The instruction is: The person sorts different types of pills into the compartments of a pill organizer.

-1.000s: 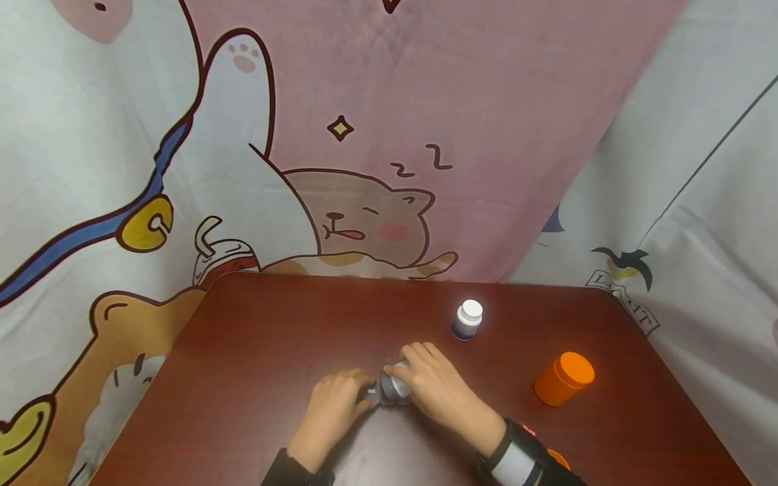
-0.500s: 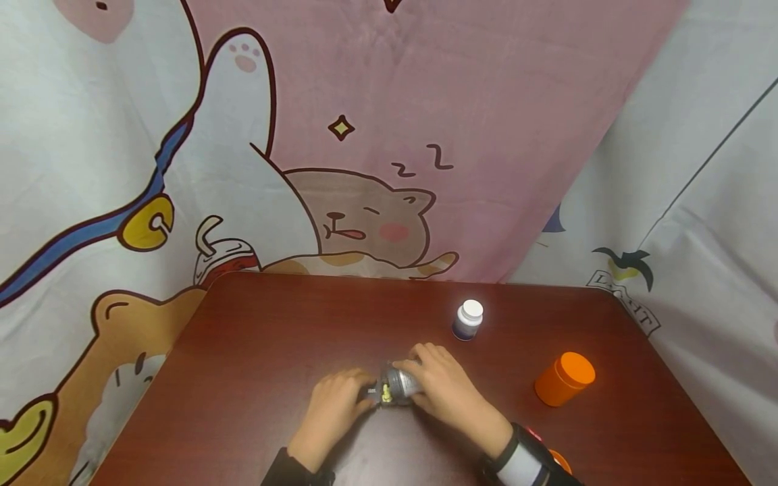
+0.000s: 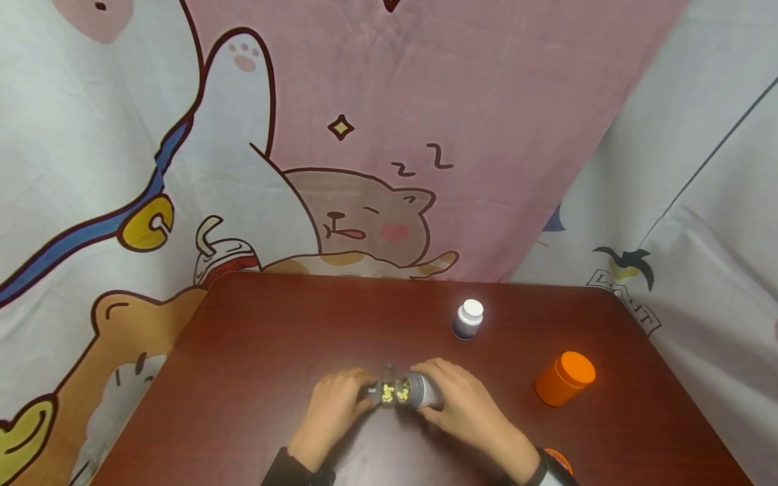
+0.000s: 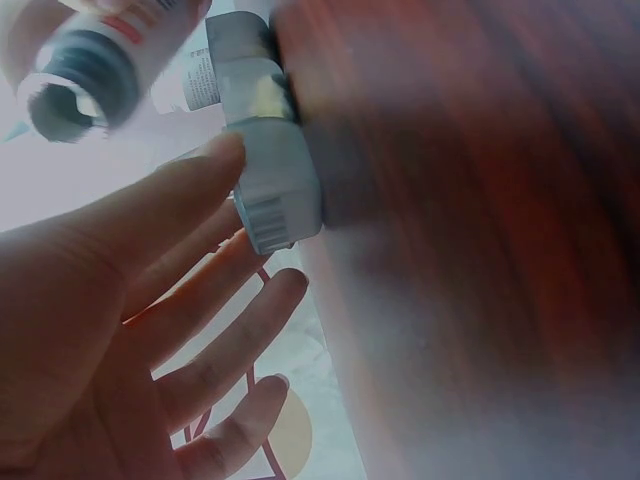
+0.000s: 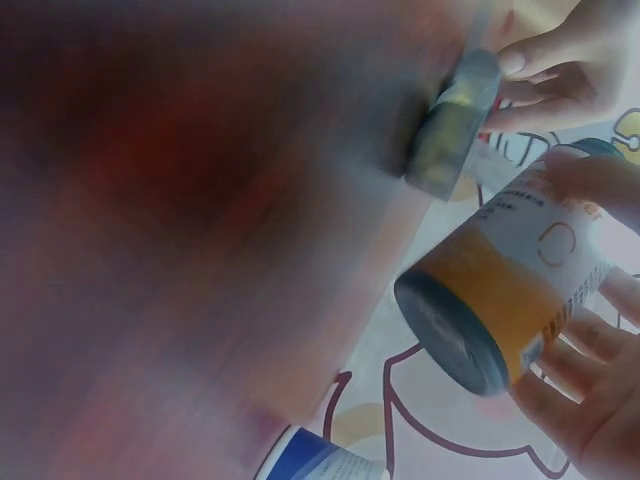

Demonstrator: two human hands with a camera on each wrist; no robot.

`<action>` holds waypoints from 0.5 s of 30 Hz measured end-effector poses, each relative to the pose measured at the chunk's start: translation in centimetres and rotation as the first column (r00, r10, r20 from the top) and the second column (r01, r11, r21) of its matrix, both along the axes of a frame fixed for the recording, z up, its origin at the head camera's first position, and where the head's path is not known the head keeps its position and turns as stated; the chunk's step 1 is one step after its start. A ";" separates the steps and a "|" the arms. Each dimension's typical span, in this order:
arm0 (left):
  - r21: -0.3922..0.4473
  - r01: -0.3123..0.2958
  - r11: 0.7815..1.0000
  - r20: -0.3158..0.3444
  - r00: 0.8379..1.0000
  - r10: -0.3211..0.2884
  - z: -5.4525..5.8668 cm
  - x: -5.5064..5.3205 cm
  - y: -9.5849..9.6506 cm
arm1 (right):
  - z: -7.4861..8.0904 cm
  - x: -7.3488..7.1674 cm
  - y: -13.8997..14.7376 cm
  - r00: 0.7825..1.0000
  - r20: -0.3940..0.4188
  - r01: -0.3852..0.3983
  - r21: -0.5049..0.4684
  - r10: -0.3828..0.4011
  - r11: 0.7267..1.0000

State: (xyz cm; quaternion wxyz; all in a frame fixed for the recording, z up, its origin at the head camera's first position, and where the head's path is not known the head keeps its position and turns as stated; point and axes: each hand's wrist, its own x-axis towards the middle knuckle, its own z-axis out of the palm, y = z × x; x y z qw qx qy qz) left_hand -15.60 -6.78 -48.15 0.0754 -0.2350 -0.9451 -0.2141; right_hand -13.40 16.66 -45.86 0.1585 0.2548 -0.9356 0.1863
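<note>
My left hand (image 3: 336,412) pinches the near end of a small clear pill box (image 4: 275,175) between thumb and fingers, close over the table. Yellow tablets (image 3: 387,393) lie in one of its compartments, and its lid stands up at the far side. To the right of it, my right hand (image 3: 468,408) grips a grey pill bottle (image 5: 520,260) with a white and orange label. The bottle is tipped on its side, its uncapped mouth facing the box a short way off. More yellow tablets show just inside that mouth.
On the brown table (image 3: 292,317), a white-capped bottle (image 3: 468,320) stands behind the right hand. An orange jar (image 3: 564,379) with an orange lid is farther right. A round orange thing (image 3: 558,461) lies beside the right wrist, partly covered by the sleeve.
My right hand has drawn the bottle rightward and slightly nearer, away from over the box. The yellow tablets in the box have come into view. My left hand has stayed in place.
</note>
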 end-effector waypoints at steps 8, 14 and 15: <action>-0.007 -0.001 1.000 0.002 1.000 0.001 -0.1 -0.1 -0.1 | 0.4 3.2 0.1 0.992 0.124 0.030 -0.154 -0.011 0.988; -0.006 0.004 1.000 0.001 1.000 -0.004 -0.3 -0.1 -0.1 | 0.1 4.9 0.2 0.979 0.205 0.021 -0.177 0.016 0.984; -0.004 0.004 1.000 -0.002 1.000 -0.004 -0.3 -0.1 -0.1 | 0.1 5.1 0.3 0.972 0.233 0.018 -0.182 0.025 0.983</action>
